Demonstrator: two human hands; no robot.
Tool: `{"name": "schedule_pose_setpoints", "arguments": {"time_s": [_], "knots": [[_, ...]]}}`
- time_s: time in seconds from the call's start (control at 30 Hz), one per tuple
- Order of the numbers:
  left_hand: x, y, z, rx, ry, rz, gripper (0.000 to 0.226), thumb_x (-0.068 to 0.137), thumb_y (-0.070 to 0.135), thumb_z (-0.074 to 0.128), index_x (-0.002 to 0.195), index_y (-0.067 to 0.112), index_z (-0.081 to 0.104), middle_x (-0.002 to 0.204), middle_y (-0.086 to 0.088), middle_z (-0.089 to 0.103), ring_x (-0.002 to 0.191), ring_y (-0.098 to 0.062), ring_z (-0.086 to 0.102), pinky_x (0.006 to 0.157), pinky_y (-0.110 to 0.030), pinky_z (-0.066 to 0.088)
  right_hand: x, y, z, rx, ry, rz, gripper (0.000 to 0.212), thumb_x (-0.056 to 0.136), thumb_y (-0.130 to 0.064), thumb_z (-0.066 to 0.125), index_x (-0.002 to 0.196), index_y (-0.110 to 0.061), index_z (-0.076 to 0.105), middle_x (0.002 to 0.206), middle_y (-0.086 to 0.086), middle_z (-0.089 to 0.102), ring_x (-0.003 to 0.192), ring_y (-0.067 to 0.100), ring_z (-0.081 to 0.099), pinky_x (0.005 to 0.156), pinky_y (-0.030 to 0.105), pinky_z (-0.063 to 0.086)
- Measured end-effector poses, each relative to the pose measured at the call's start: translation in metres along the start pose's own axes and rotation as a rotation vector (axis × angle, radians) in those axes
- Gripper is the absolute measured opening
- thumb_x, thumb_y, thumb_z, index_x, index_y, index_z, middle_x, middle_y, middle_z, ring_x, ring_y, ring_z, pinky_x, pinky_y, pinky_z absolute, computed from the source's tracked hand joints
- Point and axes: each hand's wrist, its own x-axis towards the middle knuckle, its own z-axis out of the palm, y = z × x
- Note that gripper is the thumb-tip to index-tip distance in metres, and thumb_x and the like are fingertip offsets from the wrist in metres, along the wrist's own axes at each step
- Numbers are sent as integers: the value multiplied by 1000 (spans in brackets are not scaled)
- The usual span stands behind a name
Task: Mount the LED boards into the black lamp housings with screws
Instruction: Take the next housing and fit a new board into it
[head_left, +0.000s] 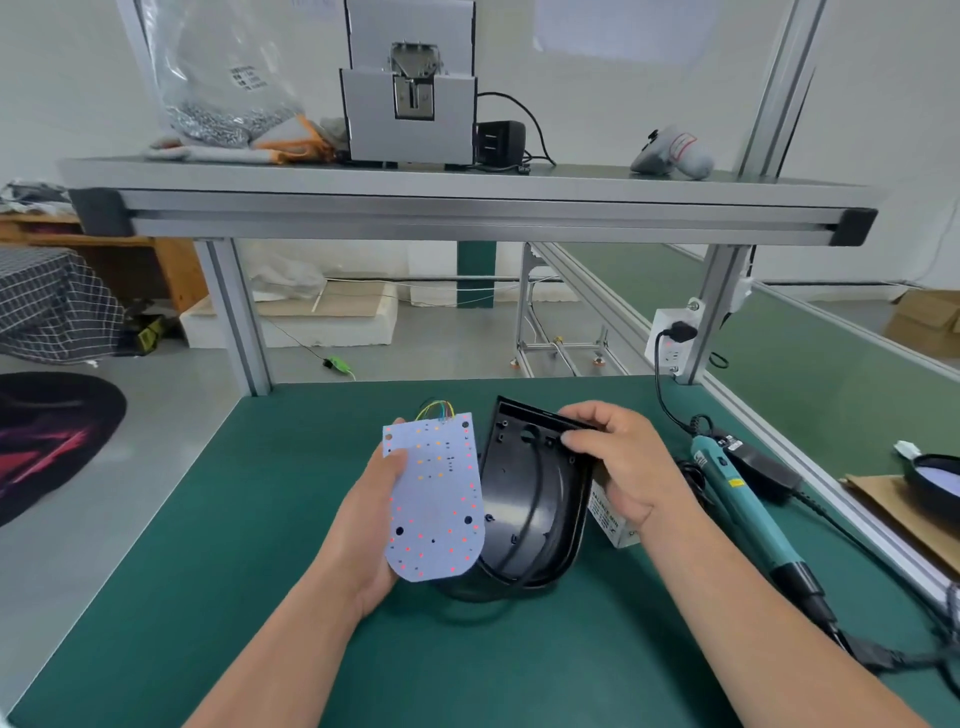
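White LED board gripped in left hand; black lamp housing pinched by right hand, tilted, just beside board. Teal screwdriver right of right hand.

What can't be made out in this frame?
Head view only:
- Lower left of black lamp housing: covered by LED board.
- Board's underside: faces away.
- Box label: partly behind right hand, too small.
- Screwdriver tip: blurred.
- Left hand fingers: behind board.

Glossy black plastic lamp housing; smooth matt white LED board; matt green mat on the table; brushed aluminium shelf rail at twelve o'clock.
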Motion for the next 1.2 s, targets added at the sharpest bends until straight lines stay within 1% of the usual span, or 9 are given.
{"name": "schedule_pose_setpoints", "arguments": {"time_s": [0.23,0.4,0.6,0.7,0.87,1.0,1.03,1.13,1.2], "knots": [[-4,-4,10,94,-17,86,42,114,42,37,141,72,46,138,24,68,123,-5,69,97,-44,55,-7,4,18,65,47,0,41,90,15,52,88,-15,80,82,12,76,67,21,71,59,30,59],[-4,-4,14,36,-58,99,41,115,42,37,143,71,46,141,26,65,125,-5,68,94,-41,56,-10,7,27,-44,8,-1,25,88,-12,65,100,-30,77,92,5,78,78,18,73,70,36,61],[-8,-11,17,-69,-118,106,38,107,52,50,143,67,51,148,18,63,133,-15,65,92,-41,63,-14,12,31,-163,-135,-36,51,75,-19,80,119,-42,69,112,-3,79,104,16,75,87,32,60],[-7,-13,18,49,-162,123,44,104,58,50,147,67,45,152,23,57,139,-9,59,103,-43,56,-16,9,34,-215,-161,-77,53,76,-18,81,122,-42,69,115,-8,78,109,10,72,88,25,56],[-5,-10,17,375,-152,178,47,100,63,43,143,79,35,145,40,54,132,15,53,106,-34,45,-17,6,32,-214,-198,-88,51,76,-17,81,118,-44,70,115,-8,77,108,11,72,85,22,56],[-6,-3,14,585,-73,265,45,99,58,41,134,85,37,123,48,60,117,24,53,97,-9,42,-17,5,31,-127,-208,-66,42,81,-13,81,116,-35,74,111,1,79,101,16,74,82,26,58],[-6,0,13,626,-55,280,44,98,59,40,133,87,35,119,47,60,117,23,53,98,-9,42,-16,6,31,-92,-202,-54,36,86,-12,80,115,-32,75,110,3,79,98,17,75,79,27,59],[-6,0,10,675,-76,264,47,97,69,38,141,83,29,144,37,53,141,5,45,119,-37,38,-16,8,31,-12,-163,-22,21,99,-6,69,112,-21,76,98,4,78,86,15,74,71,25,58],[-7,0,8,713,-102,257,48,97,72,38,142,83,27,148,42,46,144,6,41,121,-41,36,-15,9,31,6,-133,-14,19,100,-3,67,109,-16,75,93,5,77,82,16,73,68,26,58]]}}
